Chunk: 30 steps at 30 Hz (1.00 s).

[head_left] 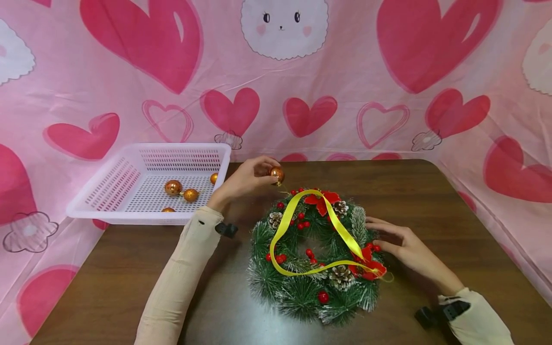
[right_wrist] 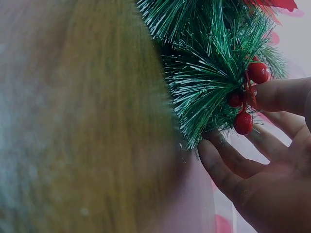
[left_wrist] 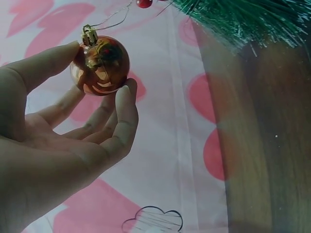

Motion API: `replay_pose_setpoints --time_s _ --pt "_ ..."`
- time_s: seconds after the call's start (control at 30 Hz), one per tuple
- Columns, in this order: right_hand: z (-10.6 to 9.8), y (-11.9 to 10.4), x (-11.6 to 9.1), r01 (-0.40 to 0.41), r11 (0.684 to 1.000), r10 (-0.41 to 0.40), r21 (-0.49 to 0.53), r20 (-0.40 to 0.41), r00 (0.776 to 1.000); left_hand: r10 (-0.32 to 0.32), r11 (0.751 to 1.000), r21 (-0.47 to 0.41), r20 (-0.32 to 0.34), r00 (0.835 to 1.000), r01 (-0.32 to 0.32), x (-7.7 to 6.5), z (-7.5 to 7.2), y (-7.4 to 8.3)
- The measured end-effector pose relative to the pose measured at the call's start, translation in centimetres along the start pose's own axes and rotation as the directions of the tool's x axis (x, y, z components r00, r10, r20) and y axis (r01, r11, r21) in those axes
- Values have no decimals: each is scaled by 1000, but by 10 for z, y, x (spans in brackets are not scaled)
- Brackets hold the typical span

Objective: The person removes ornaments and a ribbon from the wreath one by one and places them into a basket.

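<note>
My left hand (head_left: 247,179) pinches a shiny copper-orange Christmas ball (head_left: 277,174) between thumb and fingertips, just beyond the top of a green wreath (head_left: 265,282). In the left wrist view the ball (left_wrist: 104,68) shows its gold cap and a thin loop of string. The wreath lies on the table, decked with pinecones, red berries and red poinsettia flowers. Across it runs a loose yellow ribbon (head_left: 282,230). At the wreath's right edge my right hand (head_left: 407,247) grips the branches, its thumb beside red berries (right_wrist: 243,123) and its fingers curved around the outer needles.
A white perforated plastic basket (head_left: 148,215) stands at the back left, with several orange balls (head_left: 173,187) inside. Beneath everything is a dark wooden table (head_left: 431,201). A pink cloth printed with hearts (head_left: 276,76) hangs behind it.
</note>
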State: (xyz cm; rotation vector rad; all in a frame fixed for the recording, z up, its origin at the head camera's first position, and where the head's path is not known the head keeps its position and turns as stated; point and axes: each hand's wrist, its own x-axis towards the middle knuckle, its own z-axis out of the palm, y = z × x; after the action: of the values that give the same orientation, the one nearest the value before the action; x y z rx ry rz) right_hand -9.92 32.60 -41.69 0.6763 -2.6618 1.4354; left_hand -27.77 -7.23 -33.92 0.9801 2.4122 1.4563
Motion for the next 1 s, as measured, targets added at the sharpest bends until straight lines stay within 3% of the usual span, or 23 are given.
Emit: replay_pose_setpoints --time_s 0.3,0.5,0.67,0.8,1.0 --pt "2 1 2 14 1000 -14 23 4 1000 2 1000 -24 -32 999 -3 -4 -9 8" --pt "0 2 4 19 1000 -19 -3 2 1000 43 999 -23 -103 994 -45 -4 -11 13" --pt "-1 2 3 7 1000 -7 -17 1 1000 45 999 11 -156 987 -44 -5 -8 17" --pt "0 3 3 8 1000 -8 -6 5 1000 72 997 2 -224 972 -73 -13 -6 29" --pt "1 2 1 10 1000 -10 -6 -4 1000 130 989 -27 -331 935 -147 -30 -7 51"
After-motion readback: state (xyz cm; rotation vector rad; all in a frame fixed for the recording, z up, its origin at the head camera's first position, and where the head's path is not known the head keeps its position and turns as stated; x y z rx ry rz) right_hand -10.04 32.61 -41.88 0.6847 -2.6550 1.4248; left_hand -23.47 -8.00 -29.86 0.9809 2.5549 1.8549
